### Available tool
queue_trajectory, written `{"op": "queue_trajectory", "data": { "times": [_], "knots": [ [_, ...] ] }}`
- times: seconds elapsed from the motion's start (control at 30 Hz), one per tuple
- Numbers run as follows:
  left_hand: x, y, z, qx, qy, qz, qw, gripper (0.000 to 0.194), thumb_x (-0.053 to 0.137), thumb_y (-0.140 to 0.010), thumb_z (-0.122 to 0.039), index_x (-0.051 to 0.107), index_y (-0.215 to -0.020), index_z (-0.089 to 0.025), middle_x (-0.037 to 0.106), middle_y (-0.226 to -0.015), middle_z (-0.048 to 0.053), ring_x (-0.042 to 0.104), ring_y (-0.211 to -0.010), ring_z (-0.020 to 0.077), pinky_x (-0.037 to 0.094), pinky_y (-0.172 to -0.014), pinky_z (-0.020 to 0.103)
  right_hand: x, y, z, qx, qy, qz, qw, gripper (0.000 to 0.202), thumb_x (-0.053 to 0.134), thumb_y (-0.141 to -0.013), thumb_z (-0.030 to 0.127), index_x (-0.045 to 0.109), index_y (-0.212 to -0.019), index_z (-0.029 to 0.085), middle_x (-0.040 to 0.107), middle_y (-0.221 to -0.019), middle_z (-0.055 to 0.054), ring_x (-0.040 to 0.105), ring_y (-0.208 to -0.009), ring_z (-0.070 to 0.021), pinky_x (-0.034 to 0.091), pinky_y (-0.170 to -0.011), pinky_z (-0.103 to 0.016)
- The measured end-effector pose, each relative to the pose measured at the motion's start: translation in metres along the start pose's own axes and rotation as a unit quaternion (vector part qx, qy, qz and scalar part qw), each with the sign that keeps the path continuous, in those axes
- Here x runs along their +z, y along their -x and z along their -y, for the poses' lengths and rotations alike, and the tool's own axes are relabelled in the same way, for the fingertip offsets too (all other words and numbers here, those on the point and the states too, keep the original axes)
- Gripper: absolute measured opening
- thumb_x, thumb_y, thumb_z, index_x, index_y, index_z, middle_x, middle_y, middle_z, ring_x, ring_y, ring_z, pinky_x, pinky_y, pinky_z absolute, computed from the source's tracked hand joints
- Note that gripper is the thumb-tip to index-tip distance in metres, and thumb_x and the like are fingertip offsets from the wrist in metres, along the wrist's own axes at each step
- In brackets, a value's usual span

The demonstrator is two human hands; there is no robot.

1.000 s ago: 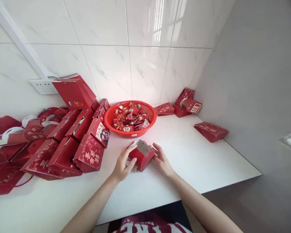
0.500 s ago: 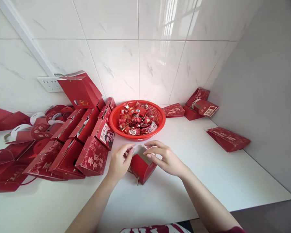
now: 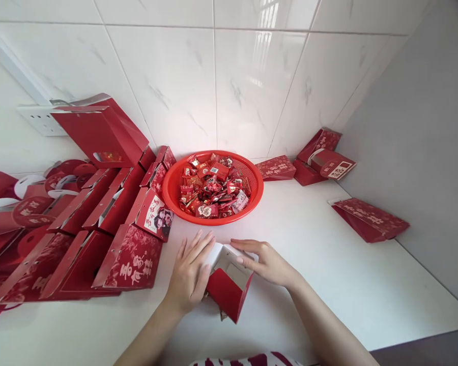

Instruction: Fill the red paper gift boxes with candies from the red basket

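Near the front of the white table, a small red box [image 3: 229, 292] stands with its top open, showing a pale inside. My left hand [image 3: 189, 274] lies flat along the box's left side, fingers stretched out. On the right side, my right hand [image 3: 265, 262] rests its extended fingers against the box's upper edge and flap. Part of a cord or tag shows below the box at its lower left. Just behind both hands sits a red basket [image 3: 168, 190] filled with small red wrapped packets [image 3: 213, 185].
Rows of red boxes [image 3: 132, 259] stand at the left, with a larger red box [image 3: 95, 134] on top of them by a wall socket [image 3: 44, 121]. At the back right are more red boxes [image 3: 277, 168], and another [image 3: 370, 218] lies near the grey panel.
The view has moved nearer and lower. The box's top has spread wider and its front has turned. My left hand has gone from curled at the flap to flat along the side.
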State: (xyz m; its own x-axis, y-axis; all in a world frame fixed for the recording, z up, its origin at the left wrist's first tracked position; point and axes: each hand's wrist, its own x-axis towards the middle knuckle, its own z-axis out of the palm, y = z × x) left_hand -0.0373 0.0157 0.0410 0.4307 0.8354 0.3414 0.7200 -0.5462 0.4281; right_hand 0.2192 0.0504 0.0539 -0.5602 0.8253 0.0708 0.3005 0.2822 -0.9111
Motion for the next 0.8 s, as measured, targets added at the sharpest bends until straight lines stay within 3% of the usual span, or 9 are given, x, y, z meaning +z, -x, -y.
{"op": "queue_trajectory", "data": {
  "times": [0.1, 0.17, 0.23, 0.3, 0.4, 0.53, 0.63, 0.73, 0.8],
  "knots": [
    [0.003, 0.001, 0.002, -0.004, 0.044, 0.086, 0.995, 0.057, 0.031, -0.101, -0.029, 0.02, -0.157, -0.026, 0.032, -0.161, 0.004, 0.019, -0.152, 0.029, 0.007, -0.124, 0.056, -0.001, -0.001, 0.006, -0.01, -0.057, 0.087, 0.994, 0.04, 0.048, -0.1, 0.051, 0.07, -0.116, 0.022, 0.066, -0.124, -0.005, 0.064, -0.104, -0.0238, 0.049, -0.094, -0.033],
    [0.003, 0.002, 0.001, -0.031, 0.127, 0.144, 0.981, 0.057, 0.026, -0.102, -0.029, 0.015, -0.158, -0.029, 0.024, -0.164, 0.001, 0.016, -0.153, 0.0259, 0.008, -0.125, 0.053, -0.001, -0.001, 0.004, 0.003, -0.062, 0.105, 0.993, 0.044, 0.04, -0.103, 0.05, 0.071, -0.098, 0.019, 0.069, -0.104, -0.003, 0.063, -0.083, -0.0182, 0.05, -0.079, -0.028],
    [0.005, 0.003, -0.001, -0.056, 0.247, 0.189, 0.949, 0.059, 0.026, -0.103, -0.03, 0.008, -0.159, -0.03, 0.016, -0.166, 0.0, 0.014, -0.154, 0.0244, 0.013, -0.126, 0.048, -0.001, 0.0, 0.0, 0.021, -0.053, 0.103, 0.993, 0.049, 0.037, -0.104, 0.05, 0.067, -0.083, 0.017, 0.065, -0.082, -0.001, 0.055, -0.068, -0.0145, 0.046, -0.068, -0.026],
    [0.011, 0.004, -0.005, -0.056, 0.361, 0.2, 0.909, 0.066, 0.034, -0.101, -0.038, 0.005, -0.159, -0.028, 0.012, -0.167, 0.003, 0.015, -0.153, 0.027, 0.019, -0.125, 0.047, 0.002, -0.001, -0.005, 0.033, -0.062, 0.099, 0.993, 0.05, 0.038, -0.104, 0.051, 0.063, -0.076, 0.017, 0.06, -0.072, 0.0, 0.051, -0.063, -0.0139, 0.045, -0.065, -0.026],
    [0.023, 0.005, -0.01, -0.029, 0.441, 0.124, 0.888, 0.065, 0.04, -0.097, -0.049, 0.025, -0.155, -0.024, 0.027, -0.16, 0.011, 0.025, -0.149, 0.0333, 0.026, -0.122, 0.052, 0.008, -0.002, -0.008, 0.017, -0.092, 0.071, 0.993, 0.045, 0.043, -0.103, 0.049, 0.066, -0.08, 0.018, 0.064, -0.079, -0.002, 0.058, -0.073, -0.0171, 0.049, -0.072, -0.028],
    [0.032, 0.003, -0.009, -0.024, 0.418, 0.007, 0.908, 0.048, 0.038, -0.095, -0.051, 0.054, -0.13, -0.023, 0.05, -0.132, 0.014, 0.046, -0.128, 0.0343, 0.039, -0.109, 0.053, 0.015, -0.003, -0.003, -0.046, -0.094, -0.062, 0.993, 0.025, 0.058, -0.098, 0.041, 0.069, -0.111, 0.022, 0.067, -0.11, -0.007, 0.062, -0.103, -0.022, 0.048, -0.093, -0.034],
    [0.027, 0.001, -0.002, -0.03, 0.362, -0.055, 0.93, 0.045, 0.038, -0.094, -0.052, 0.057, -0.123, -0.022, 0.052, -0.123, 0.014, 0.05, -0.119, 0.0333, 0.043, -0.102, 0.052, 0.01, 0.002, 0.003, -0.12, -0.119, -0.078, 0.983, 0.025, 0.055, -0.099, 0.04, 0.07, -0.111, 0.023, 0.065, -0.114, -0.009, 0.061, -0.108, -0.0229, 0.047, -0.098, -0.039],
    [0.022, 0.0, 0.007, -0.031, 0.293, -0.131, 0.947, 0.045, 0.04, -0.094, -0.051, 0.055, -0.124, -0.022, 0.051, -0.123, 0.014, 0.049, -0.12, 0.0331, 0.041, -0.102, 0.052, 0.001, 0.008, 0.009, -0.181, -0.132, -0.048, 0.973, 0.028, 0.048, -0.102, 0.04, 0.071, -0.102, 0.023, 0.069, -0.101, -0.007, 0.062, -0.104, -0.0233, 0.044, -0.101, -0.043],
    [0.022, 0.0, 0.011, -0.028, 0.264, -0.145, 0.953, 0.045, 0.04, -0.094, -0.051, 0.055, -0.124, -0.021, 0.051, -0.123, 0.014, 0.048, -0.12, 0.0332, 0.04, -0.103, 0.053, -0.003, 0.01, 0.011, -0.195, -0.084, -0.06, 0.975, 0.027, 0.047, -0.103, 0.037, 0.07, -0.098, 0.023, 0.069, -0.09, -0.005, 0.062, -0.097, -0.0226, 0.041, -0.101, -0.044]
  ]
}}
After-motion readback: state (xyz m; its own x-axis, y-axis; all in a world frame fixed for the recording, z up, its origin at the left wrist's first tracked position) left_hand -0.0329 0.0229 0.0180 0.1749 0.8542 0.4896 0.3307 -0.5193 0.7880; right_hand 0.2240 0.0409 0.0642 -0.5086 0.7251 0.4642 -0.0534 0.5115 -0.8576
